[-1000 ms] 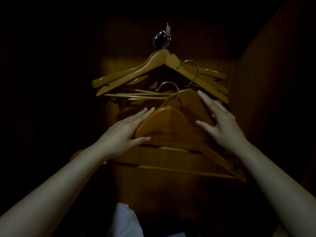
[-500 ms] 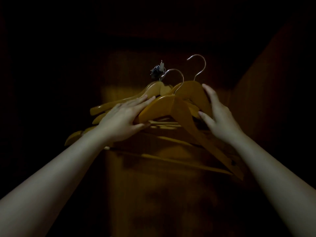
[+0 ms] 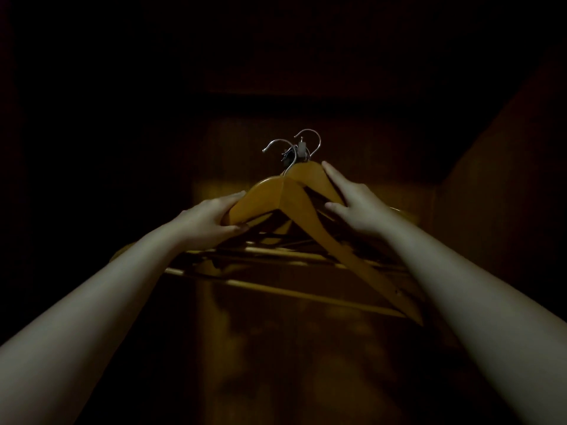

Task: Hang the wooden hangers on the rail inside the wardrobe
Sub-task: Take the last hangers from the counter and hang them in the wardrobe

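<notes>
Two wooden hangers with metal hooks are held up inside a dark wardrobe. My left hand [image 3: 208, 220] grips the left shoulder of the nearer hanger [image 3: 276, 197]. My right hand [image 3: 352, 204] holds the right shoulder of the farther hanger [image 3: 306, 174], fingers stretched along the wood. Both metal hooks [image 3: 294, 148] point up beside a small fitting with a white piece [image 3: 301, 150]. Other hangers [image 3: 276, 256] lie or hang just behind and below, only their bars visible. The rail is too dark to make out.
The wardrobe's right side wall [image 3: 491, 194] stands close to my right arm. A dimly lit wooden back panel [image 3: 276, 348] is ahead. The left side and the top are in deep shadow.
Both hands have lifted the two hangers upward and brought them closer together. Their hooks now reach the height of the small fitting. My left hand has closed more firmly on the hanger's shoulder.
</notes>
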Action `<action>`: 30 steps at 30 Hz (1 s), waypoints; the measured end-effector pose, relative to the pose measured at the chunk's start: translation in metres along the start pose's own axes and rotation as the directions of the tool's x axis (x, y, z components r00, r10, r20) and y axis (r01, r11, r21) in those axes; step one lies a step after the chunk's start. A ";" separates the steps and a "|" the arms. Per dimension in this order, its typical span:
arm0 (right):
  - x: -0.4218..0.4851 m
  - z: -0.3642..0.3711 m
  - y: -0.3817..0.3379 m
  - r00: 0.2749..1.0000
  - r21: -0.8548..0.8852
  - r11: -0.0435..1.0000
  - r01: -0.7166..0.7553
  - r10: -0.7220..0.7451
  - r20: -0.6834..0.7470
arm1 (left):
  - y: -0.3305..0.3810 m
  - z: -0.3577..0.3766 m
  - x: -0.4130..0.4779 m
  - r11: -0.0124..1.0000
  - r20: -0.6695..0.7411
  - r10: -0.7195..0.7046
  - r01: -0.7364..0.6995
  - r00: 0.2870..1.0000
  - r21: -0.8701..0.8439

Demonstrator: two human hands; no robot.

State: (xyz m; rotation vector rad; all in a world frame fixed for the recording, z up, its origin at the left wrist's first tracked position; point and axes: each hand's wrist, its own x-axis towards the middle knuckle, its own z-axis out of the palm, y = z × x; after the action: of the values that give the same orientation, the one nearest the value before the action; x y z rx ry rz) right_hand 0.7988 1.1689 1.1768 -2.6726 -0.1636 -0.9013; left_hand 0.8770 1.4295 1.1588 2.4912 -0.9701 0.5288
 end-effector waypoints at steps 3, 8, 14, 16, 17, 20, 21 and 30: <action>0.009 0.010 -0.002 1.000 -0.005 1.000 -0.012 0.012 0.015 | -0.013 0.001 0.002 1.000 0.028 -0.021 0.021 0.999 0.021; 0.015 0.019 -0.001 1.000 -0.050 0.999 -0.021 0.021 -0.012 | -0.025 0.010 0.006 1.000 0.047 -0.019 0.020 0.999 -0.018; 0.008 0.040 0.002 0.996 -0.071 0.997 0.033 -0.039 -0.081 | -0.034 0.025 0.001 0.996 0.048 0.022 -0.018 0.999 -0.082; 0.006 0.046 0.004 0.992 -0.080 0.996 0.039 -0.048 -0.114 | -0.036 0.031 -0.002 0.999 0.021 0.018 -0.018 1.000 -0.031; 0.004 0.048 0.004 0.991 -0.083 0.996 0.038 -0.049 -0.127 | -0.036 0.034 -0.004 1.000 -0.004 0.012 -0.011 1.000 0.029; -0.001 0.053 0.005 0.986 -0.109 0.993 0.036 -0.053 -0.159 | -0.029 0.044 -0.007 0.992 -0.095 0.025 -0.013 0.995 0.129; -0.002 0.053 0.005 0.986 -0.125 0.992 0.028 -0.048 -0.162 | -0.029 0.048 -0.008 0.991 -0.120 0.033 -0.017 0.992 0.134; -0.006 0.043 0.007 0.989 -0.261 0.954 -0.148 0.150 -0.012 | -0.028 0.049 -0.016 0.993 -0.024 -0.031 0.034 0.999 0.113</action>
State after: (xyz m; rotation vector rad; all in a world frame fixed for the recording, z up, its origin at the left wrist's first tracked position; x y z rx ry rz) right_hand 0.8196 1.1767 1.1390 -2.8813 0.1666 -0.9197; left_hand 0.8951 1.4319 1.1030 2.5904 -0.9127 0.6157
